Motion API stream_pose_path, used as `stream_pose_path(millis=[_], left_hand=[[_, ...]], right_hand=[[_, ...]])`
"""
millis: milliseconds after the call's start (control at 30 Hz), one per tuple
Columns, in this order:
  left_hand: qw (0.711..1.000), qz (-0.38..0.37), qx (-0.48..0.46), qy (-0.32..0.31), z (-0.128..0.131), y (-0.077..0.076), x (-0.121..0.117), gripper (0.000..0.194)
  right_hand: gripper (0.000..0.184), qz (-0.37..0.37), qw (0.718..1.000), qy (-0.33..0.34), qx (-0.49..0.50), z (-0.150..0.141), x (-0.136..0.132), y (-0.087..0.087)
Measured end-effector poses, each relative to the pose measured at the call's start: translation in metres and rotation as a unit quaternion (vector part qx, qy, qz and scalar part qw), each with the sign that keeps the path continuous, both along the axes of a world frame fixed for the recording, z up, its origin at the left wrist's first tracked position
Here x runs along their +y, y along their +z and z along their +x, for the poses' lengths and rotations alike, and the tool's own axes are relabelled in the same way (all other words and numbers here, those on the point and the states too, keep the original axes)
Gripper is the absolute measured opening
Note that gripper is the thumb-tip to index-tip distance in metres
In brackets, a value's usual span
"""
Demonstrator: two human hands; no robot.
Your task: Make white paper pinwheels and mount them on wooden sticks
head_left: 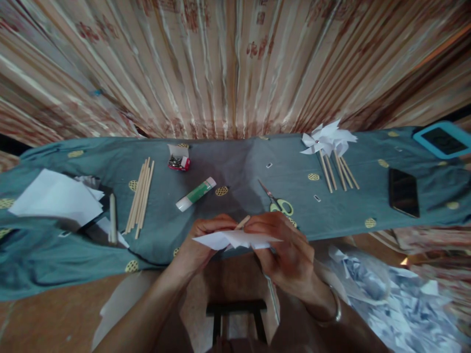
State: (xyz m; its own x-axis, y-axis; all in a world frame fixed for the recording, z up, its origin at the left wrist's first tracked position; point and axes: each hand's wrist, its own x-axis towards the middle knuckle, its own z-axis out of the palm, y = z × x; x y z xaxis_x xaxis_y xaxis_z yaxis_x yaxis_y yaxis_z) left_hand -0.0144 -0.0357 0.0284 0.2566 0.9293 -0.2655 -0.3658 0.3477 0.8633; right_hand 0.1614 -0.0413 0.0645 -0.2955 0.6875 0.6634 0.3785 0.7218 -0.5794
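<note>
Both hands come together at the front edge of the cloth-covered table. Between them is a folded white paper pinwheel [235, 239], seen nearly edge-on, with the tip of a wooden stick [243, 222] showing behind it. My left hand [206, 240] grips the pinwheel's left side, fingers curled behind the paper. On the other side my right hand [285, 250] is closed around the paper's right part; its fingertips are partly hidden. Just beyond the right hand lie scissors [281, 206] with pale green handles. A green and white glue stick [196, 194] rests beyond the left hand.
Left on the table are wooden sticks [140, 198], white paper sheets [59, 198] and a small open red box [179, 163] of metal pieces. Finished pinwheels [331, 139], a phone [404, 192] and a blue-framed device [443, 139] lie right. A bag of crumpled paper [397, 299] stands below.
</note>
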Motion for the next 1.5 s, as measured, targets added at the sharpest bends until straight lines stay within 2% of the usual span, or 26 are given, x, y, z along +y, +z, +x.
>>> stream_pose_path(millis=[100, 233, 533, 667, 767, 867, 967, 1033, 1133, 1233, 1333, 1433, 1500], left_hand=[[1.000, 0.024, 0.007, -0.002, -0.002, -0.001, -0.001, 0.029], [0.999, 0.047, 0.016, -0.006, -0.004, -0.003, -0.002, 0.027], [0.999, 0.043, 0.016, -0.017, -0.007, -0.014, -0.003, 0.019], [0.999, 0.039, 0.017, -0.021, -0.008, -0.015, -0.003, 0.022], [0.999, 0.032, 0.023, -0.019, -0.008, -0.011, -0.003, 0.028], [0.999, 0.017, 0.022, -0.022, -0.007, -0.007, -0.003, 0.031], [1.000, -0.004, 0.024, -0.012, -0.004, -0.009, -0.003, 0.028], [0.999, -0.028, 0.020, 0.010, -0.001, -0.011, -0.003, 0.026], [0.997, -0.067, 0.000, 0.039, 0.005, -0.012, -0.001, 0.026], [0.994, -0.096, -0.007, 0.052, 0.011, -0.011, 0.002, 0.029], [0.989, -0.126, -0.010, 0.073, 0.014, -0.013, 0.004, 0.034], [0.985, -0.146, -0.007, 0.087, 0.016, -0.017, 0.004, 0.037], [0.985, -0.146, -0.003, 0.086, 0.018, -0.020, 0.003, 0.036]], right_hand=[[0.034, 0.022, 1.000, -0.004, -0.011, 0.002, -0.001, 0.003], [0.035, 0.026, 1.000, -0.003, -0.013, 0.004, -0.002, 0.004], [0.038, 0.023, 1.000, -0.014, -0.005, 0.005, -0.002, 0.005], [0.034, 0.021, 1.000, -0.008, -0.004, 0.004, -0.001, 0.007], [0.029, -0.011, 0.999, -0.006, 0.029, 0.002, -0.001, 0.007], [0.017, -0.104, 0.992, -0.010, 0.075, 0.001, -0.001, 0.008], [0.005, -0.225, 0.968, -0.024, 0.107, 0.002, 0.002, 0.006], [0.002, -0.310, 0.941, -0.026, 0.134, 0.003, 0.007, -0.001], [0.014, -0.420, 0.885, -0.006, 0.203, 0.003, 0.018, -0.019], [0.022, -0.478, 0.834, 0.000, 0.275, 0.000, 0.030, -0.036], [0.026, -0.514, 0.796, 0.004, 0.320, -0.004, 0.037, -0.046], [0.026, -0.540, 0.770, 0.009, 0.339, -0.006, 0.041, -0.052], [0.027, -0.549, 0.764, 0.005, 0.338, -0.006, 0.042, -0.054]])
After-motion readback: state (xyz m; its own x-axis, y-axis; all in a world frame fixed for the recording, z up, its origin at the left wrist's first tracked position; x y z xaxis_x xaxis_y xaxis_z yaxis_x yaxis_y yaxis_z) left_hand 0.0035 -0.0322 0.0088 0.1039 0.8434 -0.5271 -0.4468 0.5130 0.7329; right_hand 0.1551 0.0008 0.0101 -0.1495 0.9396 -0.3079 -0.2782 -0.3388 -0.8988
